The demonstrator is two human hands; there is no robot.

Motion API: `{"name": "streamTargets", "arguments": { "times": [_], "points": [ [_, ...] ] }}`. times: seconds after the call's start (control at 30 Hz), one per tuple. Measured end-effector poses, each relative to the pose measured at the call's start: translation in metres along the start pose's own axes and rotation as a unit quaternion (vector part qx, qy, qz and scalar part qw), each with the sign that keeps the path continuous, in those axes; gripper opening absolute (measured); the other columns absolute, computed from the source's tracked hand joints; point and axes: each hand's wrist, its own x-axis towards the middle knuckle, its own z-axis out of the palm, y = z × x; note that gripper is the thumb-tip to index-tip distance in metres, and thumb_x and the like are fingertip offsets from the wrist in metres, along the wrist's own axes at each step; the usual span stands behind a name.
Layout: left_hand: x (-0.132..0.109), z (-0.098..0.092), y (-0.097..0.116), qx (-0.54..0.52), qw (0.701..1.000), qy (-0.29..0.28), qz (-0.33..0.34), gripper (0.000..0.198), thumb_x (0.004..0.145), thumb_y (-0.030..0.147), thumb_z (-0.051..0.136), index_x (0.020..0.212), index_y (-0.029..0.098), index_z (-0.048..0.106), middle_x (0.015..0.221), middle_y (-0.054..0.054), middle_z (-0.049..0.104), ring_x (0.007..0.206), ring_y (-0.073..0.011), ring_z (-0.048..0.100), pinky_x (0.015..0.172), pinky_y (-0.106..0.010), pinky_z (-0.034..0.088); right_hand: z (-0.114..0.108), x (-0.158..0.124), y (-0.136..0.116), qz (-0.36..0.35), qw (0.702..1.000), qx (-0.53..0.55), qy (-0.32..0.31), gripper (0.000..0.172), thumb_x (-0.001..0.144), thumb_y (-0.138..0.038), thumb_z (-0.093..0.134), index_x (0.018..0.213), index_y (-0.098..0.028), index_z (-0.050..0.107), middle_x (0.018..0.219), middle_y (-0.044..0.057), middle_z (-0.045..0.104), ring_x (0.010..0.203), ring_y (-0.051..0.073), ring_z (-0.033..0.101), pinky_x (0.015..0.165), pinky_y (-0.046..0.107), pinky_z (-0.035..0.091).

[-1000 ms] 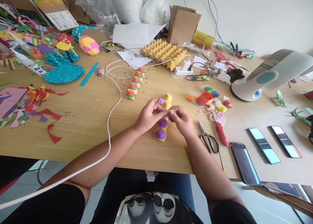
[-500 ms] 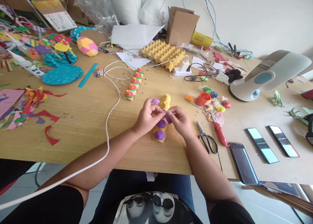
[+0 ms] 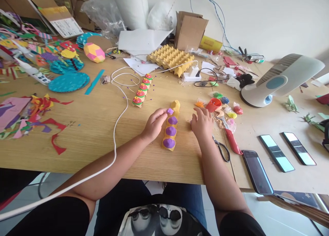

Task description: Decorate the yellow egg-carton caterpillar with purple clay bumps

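My left hand [image 3: 155, 124] is closed in a pinch on a small purple lump of clay [image 3: 170, 111], held just above the upper part of a yellow egg-carton strip [image 3: 175, 105]. Purple caps of clay [image 3: 170, 131] cover several of the strip's bumps, while its far end is bare yellow. To the right of the strip, my right hand [image 3: 203, 123] is over the table with its fingers bent. A bit of purple clay [image 3: 191, 125] shows at its inner edge; most of it is hidden by the hand. An orange-red cup [image 3: 214, 105] is just beyond this hand.
Scissors [image 3: 223, 150] and a red-handled knife [image 3: 232, 141] lie right of my right forearm, with phones [image 3: 258, 172] farther right. A decorated carton strip [image 3: 142, 90] with pins stands ahead. A white cable [image 3: 114, 133] crosses my left forearm. A white fan [image 3: 280, 78] stands at right.
My hands, together over the strip before, are now apart. The right hand moved right, toward the cup, covering part of the scissors. A third purple cap now shows on the strip.
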Motion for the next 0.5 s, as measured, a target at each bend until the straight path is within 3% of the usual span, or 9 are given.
{"name": "streamTargets", "arguments": {
  "times": [0.07, 0.17, 0.33, 0.4, 0.5],
  "points": [
    [0.0, 0.0, 0.001, -0.007, 1.0, -0.015, 0.013, 0.027, 0.092, 0.023, 0.051, 0.104, 0.02, 0.075, 0.113, -0.008, 0.073, 0.111, -0.0224, 0.066, 0.102, -0.039, 0.051, -0.004, -0.003, -0.01, -0.089, 0.994, 0.058, 0.022, 0.026, 0.096, -0.028, 0.058, 0.119, -0.026, 0.07, 0.121, 0.013, 0.067, 0.113, 0.032, 0.058, 0.099, 0.05, 0.043],
    [-0.002, 0.0, 0.005, -0.001, 0.998, -0.049, 0.029, 0.032, 0.087, 0.017, 0.05, 0.101, 0.022, 0.078, 0.112, -0.007, 0.072, 0.114, -0.0244, 0.064, 0.103, -0.041, 0.051, -0.004, -0.008, -0.022, -0.189, 0.97, 0.149, -0.018, 0.033, 0.095, -0.036, 0.065, 0.127, -0.029, 0.068, 0.117, 0.01, 0.069, 0.109, 0.028, 0.062, 0.097, 0.046, 0.047],
    [-0.005, 0.001, 0.012, 0.012, 0.993, -0.119, 0.022, 0.037, 0.084, 0.013, 0.049, 0.104, 0.022, 0.079, 0.11, -0.008, 0.07, 0.109, -0.0243, 0.064, 0.094, -0.037, 0.055, 0.003, -0.014, -0.026, -0.212, 0.958, 0.187, -0.042, 0.023, 0.096, -0.036, 0.067, 0.117, -0.028, 0.072, 0.099, 0.006, 0.075, 0.094, 0.025, 0.067, 0.088, 0.042, 0.048],
    [-0.005, 0.001, 0.012, 0.056, 0.989, -0.128, 0.056, 0.042, 0.083, 0.01, 0.048, 0.108, 0.024, 0.078, 0.105, -0.007, 0.07, 0.106, -0.0232, 0.063, 0.093, -0.037, 0.054, 0.005, -0.014, -0.026, -0.209, 0.954, 0.213, -0.041, 0.019, 0.097, -0.035, 0.065, 0.111, -0.027, 0.074, 0.095, 0.006, 0.076, 0.09, 0.024, 0.068, 0.085, 0.041, 0.05],
    [-0.004, 0.001, 0.009, 0.173, 0.969, -0.097, 0.145, 0.042, 0.082, 0.006, 0.049, 0.107, 0.024, 0.077, 0.102, -0.006, 0.072, 0.103, -0.0231, 0.061, 0.095, -0.04, 0.051, 0.006, -0.014, -0.028, -0.185, 0.946, 0.261, -0.043, 0.018, 0.097, -0.037, 0.064, 0.106, -0.026, 0.075, 0.092, 0.006, 0.075, 0.087, 0.023, 0.068, 0.082, 0.04, 0.051]
  ]
}}
